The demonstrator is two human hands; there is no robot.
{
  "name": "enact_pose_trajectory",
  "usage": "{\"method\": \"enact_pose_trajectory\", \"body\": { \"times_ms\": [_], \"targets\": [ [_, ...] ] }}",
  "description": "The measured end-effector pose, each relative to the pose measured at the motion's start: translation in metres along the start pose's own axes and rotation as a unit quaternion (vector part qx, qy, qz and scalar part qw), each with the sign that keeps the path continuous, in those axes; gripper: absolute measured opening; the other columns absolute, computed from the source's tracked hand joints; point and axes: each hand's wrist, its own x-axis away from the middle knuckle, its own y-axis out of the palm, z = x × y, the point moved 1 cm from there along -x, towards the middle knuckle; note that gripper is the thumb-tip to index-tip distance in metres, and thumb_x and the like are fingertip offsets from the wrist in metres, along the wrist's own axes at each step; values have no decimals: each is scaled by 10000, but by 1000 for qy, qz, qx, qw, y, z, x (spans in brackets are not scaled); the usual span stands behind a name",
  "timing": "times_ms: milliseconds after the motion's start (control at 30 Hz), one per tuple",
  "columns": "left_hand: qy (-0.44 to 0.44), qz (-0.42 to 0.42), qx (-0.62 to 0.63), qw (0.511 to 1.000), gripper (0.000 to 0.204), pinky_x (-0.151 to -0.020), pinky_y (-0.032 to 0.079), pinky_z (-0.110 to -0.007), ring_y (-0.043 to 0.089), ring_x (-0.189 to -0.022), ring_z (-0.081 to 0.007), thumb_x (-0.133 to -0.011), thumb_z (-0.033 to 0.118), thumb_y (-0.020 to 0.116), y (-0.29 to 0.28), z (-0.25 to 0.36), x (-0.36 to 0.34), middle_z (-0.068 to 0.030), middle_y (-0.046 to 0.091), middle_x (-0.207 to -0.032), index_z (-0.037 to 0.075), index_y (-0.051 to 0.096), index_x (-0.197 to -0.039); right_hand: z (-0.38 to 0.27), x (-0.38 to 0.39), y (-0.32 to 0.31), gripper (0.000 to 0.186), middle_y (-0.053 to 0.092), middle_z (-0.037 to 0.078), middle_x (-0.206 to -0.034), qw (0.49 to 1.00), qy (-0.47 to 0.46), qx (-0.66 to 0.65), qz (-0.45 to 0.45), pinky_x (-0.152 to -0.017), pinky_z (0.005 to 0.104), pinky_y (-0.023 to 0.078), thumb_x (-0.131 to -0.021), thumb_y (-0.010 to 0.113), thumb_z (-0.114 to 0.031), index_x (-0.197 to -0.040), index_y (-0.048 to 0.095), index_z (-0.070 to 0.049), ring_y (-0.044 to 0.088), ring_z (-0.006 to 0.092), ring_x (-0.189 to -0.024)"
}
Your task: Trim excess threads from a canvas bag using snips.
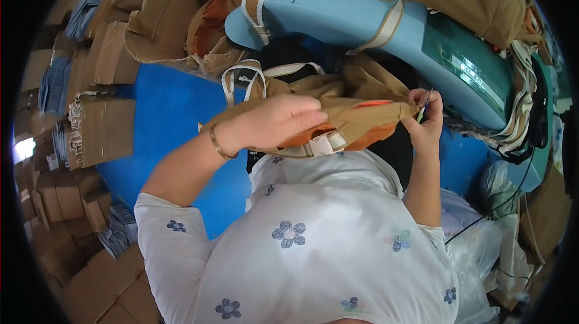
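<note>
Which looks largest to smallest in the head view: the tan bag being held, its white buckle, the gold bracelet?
1. tan bag, by far the largest
2. gold bracelet and white buckle look about alike, so I would not rank them.

One head-worn fisheye view looks steeply down from close above the person's chest; hands near centre, blue floor [169,113] left, edges bent and darkened, perhaps hiding the far surroundings.

floor: blue [163,113] | left: stacks of flattened brown cardboard [108,125] with bundles of folded blue denim [55,85] between | top right: light-blue machine housing [338,13] with a teal panel [476,64] | lower right: clear plastic bags [482,245] | light: bright patch at far left [23,149]
</note>
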Motion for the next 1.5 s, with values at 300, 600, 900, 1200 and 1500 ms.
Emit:
{"method": "enact_pose_trajectory", "body": {
  "times_ms": [300,600,900,1200,1500],
  "targets": [
    [-162,60,549,818,306,-771,458,-202,540,-848,-43,-983,265,460,19,4,5,-1,616,-972,3,591,-1071,18,-4,1,398,552,14,-991,998,33,54,-12,-847,249,406,-697,726,7,-977,456,-81,508,102,-907],
    [-140,46,553,820,314,-789,463,-209,560,-878,-57,-972,253,478,23,-9,2,-16,621,-1009,-10,589,-1104,22,-5,2,386,556,5,-980,997,33,64,-16,-804,231,415,-696,725,11,-952,453,-86,513,93,-848],
    [-68,175,147,971,309,-568,366,-355,424,-592,-243,-969,231,464,33,3,-2,-134,417,-635,-8,456,-772,-11,-1,4,369,556,96,-1073,957,26,286,49,-845,284,441,-748,700,26,-1011,448,-31,546,182,-958],
    [10,350,108,931,146,-572,419,-352,511,-635,-329,-947,133,494,80,24,-29,-168,523,-720,1,526,-895,-50,25,76,361,551,0,-818,980,187,-15,60,-658,211,448,-782,743,-101,-929,415,-64,515,60,-723],
    [1,357,124,926,171,-557,411,-318,488,-592,-268,-965,140,463,92,12,-34,-138,511,-707,-4,520,-893,-42,28,78,355,581,27,-907,966,248,-64,43,-738,230,460,-773,735,-96,-968,442,-50,535,81,-811]
  ]
}}
